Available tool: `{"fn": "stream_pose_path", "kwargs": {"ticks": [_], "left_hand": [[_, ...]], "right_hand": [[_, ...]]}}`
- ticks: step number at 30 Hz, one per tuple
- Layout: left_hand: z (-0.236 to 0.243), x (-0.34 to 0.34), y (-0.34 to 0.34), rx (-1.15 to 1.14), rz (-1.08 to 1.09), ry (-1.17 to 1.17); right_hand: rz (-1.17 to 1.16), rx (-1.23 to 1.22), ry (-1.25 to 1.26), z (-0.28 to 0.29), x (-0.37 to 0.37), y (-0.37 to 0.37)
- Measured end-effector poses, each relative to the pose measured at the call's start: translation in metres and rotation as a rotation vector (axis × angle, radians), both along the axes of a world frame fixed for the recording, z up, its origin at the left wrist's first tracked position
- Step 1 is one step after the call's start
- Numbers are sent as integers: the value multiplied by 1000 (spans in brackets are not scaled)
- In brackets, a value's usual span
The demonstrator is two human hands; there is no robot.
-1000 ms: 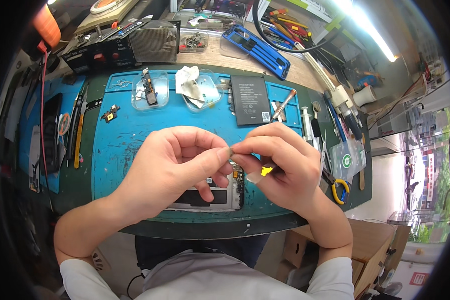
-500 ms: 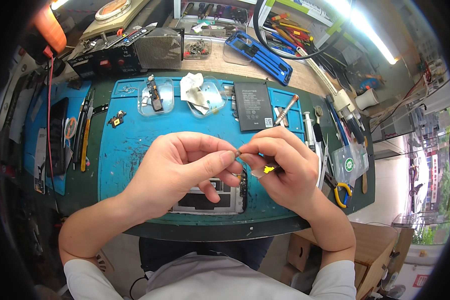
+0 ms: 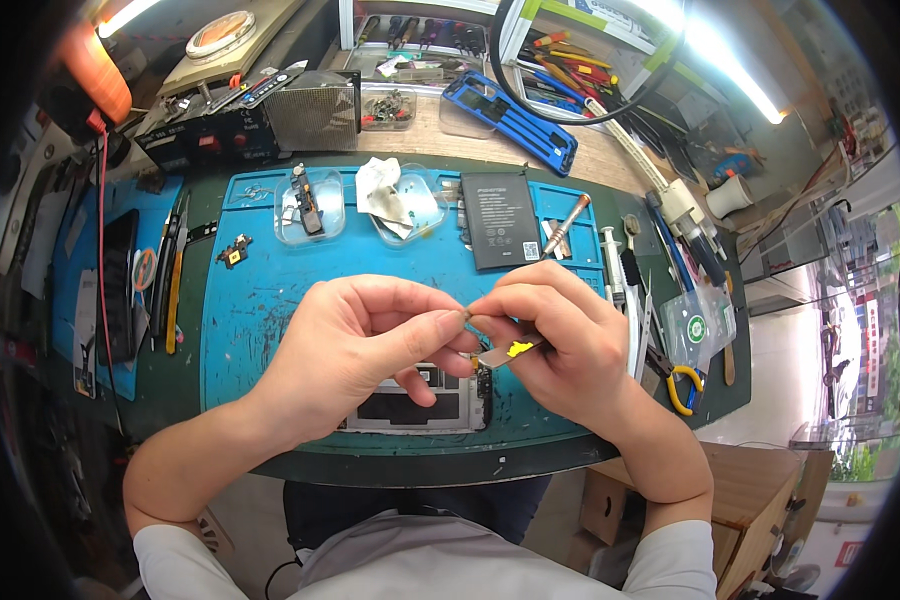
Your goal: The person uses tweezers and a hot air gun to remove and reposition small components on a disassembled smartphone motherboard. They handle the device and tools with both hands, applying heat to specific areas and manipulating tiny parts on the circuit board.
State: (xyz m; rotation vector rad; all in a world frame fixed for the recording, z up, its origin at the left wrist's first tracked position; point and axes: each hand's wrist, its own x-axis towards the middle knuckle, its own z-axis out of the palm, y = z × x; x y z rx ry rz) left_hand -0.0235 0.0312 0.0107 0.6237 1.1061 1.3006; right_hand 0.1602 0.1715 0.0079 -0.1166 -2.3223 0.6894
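While the left hand [image 3: 355, 335] pinches a tiny piece [image 3: 467, 314], the right hand [image 3: 572, 338] grips it too.

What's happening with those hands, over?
Left hand and right hand: pinching tiny piece. Right also holds yellow-marked strip. Opened device below, hands partly blocking it.

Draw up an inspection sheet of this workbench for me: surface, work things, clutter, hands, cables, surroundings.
Surface: scuffed blue repair mat on a green mat.
Work things: tiny part at the fingertips, too small to identify; opened phone below the hands.
Clutter: black phone battery, blue plastic holder, yellow-handled pliers.
Hands: left hand and right hand meet at the fingertips; the right also holds a flat grey tool.
Cables: red cable at left; black cable looping at the back.
Surroundings: lit tube lamp upper right; wooden cabinet lower right.
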Motion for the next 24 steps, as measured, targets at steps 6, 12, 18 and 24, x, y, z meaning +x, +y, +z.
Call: {"fn": "stream_pose_path", "kwargs": {"ticks": [6,12,18,24], "left_hand": [[-3,1,0,21,16,20],[-5,1,1,32,20,45],[-2,2,0,-2,24,44],[-1,2,0,-13,27,26]], "right_hand": [[-6,25,2,-1,0,-1],[-11,47,7,-1,0,-1],[-35,82,-4,-2,2,-2],[-21,162,3,-3,3,0]]}}
